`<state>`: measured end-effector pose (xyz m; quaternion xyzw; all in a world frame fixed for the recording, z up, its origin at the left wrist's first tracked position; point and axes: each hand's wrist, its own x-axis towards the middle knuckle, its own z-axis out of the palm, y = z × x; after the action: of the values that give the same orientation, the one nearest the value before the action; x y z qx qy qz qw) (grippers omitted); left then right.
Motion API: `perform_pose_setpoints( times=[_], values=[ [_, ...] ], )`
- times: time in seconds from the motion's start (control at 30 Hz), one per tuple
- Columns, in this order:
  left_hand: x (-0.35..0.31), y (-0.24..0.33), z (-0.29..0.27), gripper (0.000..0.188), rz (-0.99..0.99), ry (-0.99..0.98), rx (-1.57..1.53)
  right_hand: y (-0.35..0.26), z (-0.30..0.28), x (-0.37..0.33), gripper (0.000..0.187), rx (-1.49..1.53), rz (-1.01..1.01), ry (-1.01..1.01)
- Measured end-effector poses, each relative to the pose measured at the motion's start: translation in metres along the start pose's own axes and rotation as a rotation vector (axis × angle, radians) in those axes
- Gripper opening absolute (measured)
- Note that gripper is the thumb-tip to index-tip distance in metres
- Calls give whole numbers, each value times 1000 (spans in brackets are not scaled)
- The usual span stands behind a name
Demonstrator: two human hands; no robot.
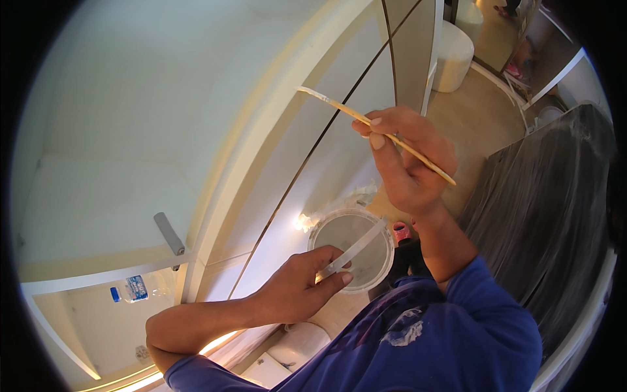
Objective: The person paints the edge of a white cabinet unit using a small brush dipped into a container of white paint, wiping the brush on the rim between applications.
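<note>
- Your right hand [408,160] has its grip pinched on a thin wooden-handled brush [375,127], thumb and fingers pressed together about mid-handle. The pale, paint-loaded tip points up and left, and sits at or just short of the cream edge of the white cabinet panel [281,117].
- Your left hand [304,281] pinches a flat pale stick [356,251] between thumb and fingertips. The stick lies across the mouth of a round container [385,258] of whitish paint, held near your chest.
- By the look of it, you are touching up the panel's edge: brush loaded and raised, container held ready below.
- The next stroke would call for a light, steady wrist, with the tip kept along the narrow cream edge and off the dark seam lines [326,134] that run down the doors.
- Mind the edges: the panel's rim curves away left of the brush, and the door seams lie just under your right hand.
- There is open room over the doors to the left, and toward the floor [477,117] at upper right.
- The right side is tighter: a dark draped sheet [548,209] stands near your right elbow.
- Well away at lower left, a grey roller [168,233] rests on a ledge and a clear bottle [134,289] lies in the niche beneath it.
</note>
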<state>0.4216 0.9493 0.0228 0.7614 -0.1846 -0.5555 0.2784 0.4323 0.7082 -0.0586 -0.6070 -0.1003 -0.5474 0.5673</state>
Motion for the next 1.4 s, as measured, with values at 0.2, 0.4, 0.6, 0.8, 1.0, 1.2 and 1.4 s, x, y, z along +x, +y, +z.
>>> perform_pose_setpoints(
  times=[0.2,0.4,0.6,0.8,1.0,1.2,1.4],
  values=[
    [0,-5,2,40,117,65,53,-5,0,0,22,-86,-28,-22],
    [-3,9,-1,36,5,17,41,-13,6,-3,24,-67,-67,-98],
    [-2,5,0,36,41,30,55,-22,10,-4,24,-21,-49,-134],
    [-4,6,0,36,38,50,110,-22,6,-6,16,99,65,-131],
    [-4,7,0,41,60,50,106,-9,4,-6,11,77,101,-45],
    [-3,-3,3,44,94,76,54,-3,0,0,12,43,87,2],
    [-6,5,-2,46,83,72,117,-8,1,-3,15,-35,66,-16]
  ],
)
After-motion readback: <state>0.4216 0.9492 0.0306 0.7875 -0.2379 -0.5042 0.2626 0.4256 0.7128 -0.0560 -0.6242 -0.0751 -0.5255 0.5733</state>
